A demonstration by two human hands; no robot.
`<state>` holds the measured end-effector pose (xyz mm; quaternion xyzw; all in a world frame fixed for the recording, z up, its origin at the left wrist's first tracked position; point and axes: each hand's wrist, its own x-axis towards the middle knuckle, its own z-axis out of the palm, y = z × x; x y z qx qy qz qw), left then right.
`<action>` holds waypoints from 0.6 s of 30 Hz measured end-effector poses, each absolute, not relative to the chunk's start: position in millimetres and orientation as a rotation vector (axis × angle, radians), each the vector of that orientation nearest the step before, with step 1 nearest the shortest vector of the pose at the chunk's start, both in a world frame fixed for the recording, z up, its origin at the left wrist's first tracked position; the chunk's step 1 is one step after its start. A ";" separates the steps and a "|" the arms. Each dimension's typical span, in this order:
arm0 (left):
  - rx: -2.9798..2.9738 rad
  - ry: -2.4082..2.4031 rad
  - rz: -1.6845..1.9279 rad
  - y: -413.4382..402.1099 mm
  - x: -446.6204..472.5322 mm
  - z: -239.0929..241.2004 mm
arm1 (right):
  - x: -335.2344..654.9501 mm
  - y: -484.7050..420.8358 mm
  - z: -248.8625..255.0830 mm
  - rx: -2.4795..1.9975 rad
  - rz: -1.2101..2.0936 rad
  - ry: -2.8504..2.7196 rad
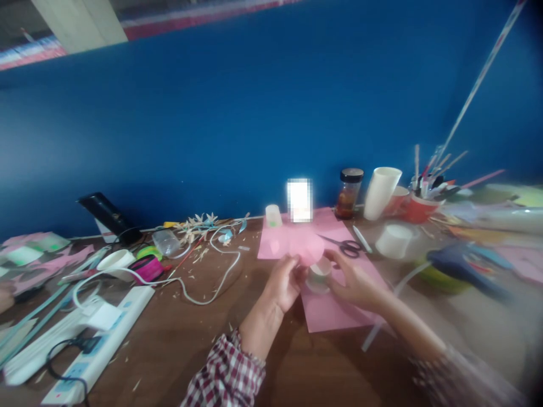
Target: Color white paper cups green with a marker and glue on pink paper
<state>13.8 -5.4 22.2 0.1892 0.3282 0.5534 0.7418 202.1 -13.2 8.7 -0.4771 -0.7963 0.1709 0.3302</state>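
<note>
My left hand (pixel 283 282) is closed, pinching the lower edge of a pink paper cutout (pixel 307 247) with rounded lobes. Fingers curled, my right hand (pixel 352 281) grips a small pale ring-like piece (pixel 319 277), perhaps a cut cup or tape roll; blur hides its exact kind. It sits just under the cutout, and I cannot tell whether the two touch. Below both hands lies a pink paper sheet (pixel 328 314). Dark-handled scissors (pixel 350 249) rest on its right part, beyond my right hand. A small white cup (pixel 273 216) stands on the sheet's far left.
Left are a white power strip (pixel 127 316), a white cable (pixel 203 302) and a magenta tape roll (pixel 147 268). Right are a blue glue gun (pixel 460 265), a white pen (pixel 362 239), a dark-lidded jar (pixel 349 195) and a tall white cup (pixel 382 192). A blue partition (pixel 237 124) stands behind.
</note>
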 end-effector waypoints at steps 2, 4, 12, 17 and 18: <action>0.416 0.719 1.214 -5.1 13.7 22.2 | 202.2 -13.4 9.1 -1.228 0.450 -2.081; 0.416 0.719 1.214 -4.8 13.6 21.8 | 202.3 -13.6 9.3 -1.222 0.458 -2.083; 0.402 0.723 1.211 -4.9 14.2 22.0 | 201.2 -13.9 10.3 -1.234 0.443 -2.096; 0.398 0.720 1.211 -5.3 14.7 23.0 | 201.0 -13.5 8.7 -1.228 0.435 -2.102; 0.398 0.718 1.213 -5.3 14.7 22.8 | 201.0 -13.5 8.5 -1.229 0.433 -2.101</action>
